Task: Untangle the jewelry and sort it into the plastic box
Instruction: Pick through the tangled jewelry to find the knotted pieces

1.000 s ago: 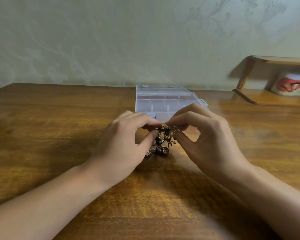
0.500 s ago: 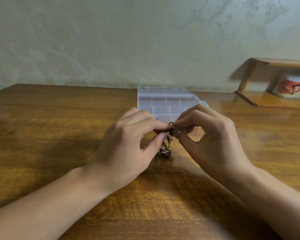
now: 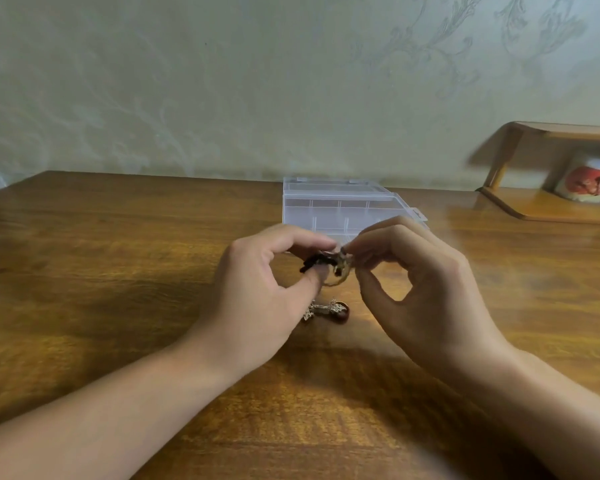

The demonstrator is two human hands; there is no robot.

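A small tangle of jewelry (image 3: 333, 266), dark and gold, hangs in the air between my two hands. My left hand (image 3: 267, 292) pinches its dark left end between thumb and forefinger. My right hand (image 3: 420, 289) pinches its right end with curled fingers. Below them, on the wooden table (image 3: 118, 271), lies a separate gold piece with a dark red stone (image 3: 329, 310). The clear plastic box (image 3: 340, 206), open and divided into compartments, stands just behind my hands; its front edge is hidden by my fingers.
A wooden shelf (image 3: 551, 206) stands at the far right of the table with a white cup bearing a red picture (image 3: 593, 185) under it. The papered wall runs right behind the box.
Both hands have lifted the tangle higher off the table. Part of the jewelry, the gold piece with the red stone, now lies apart on the table below.
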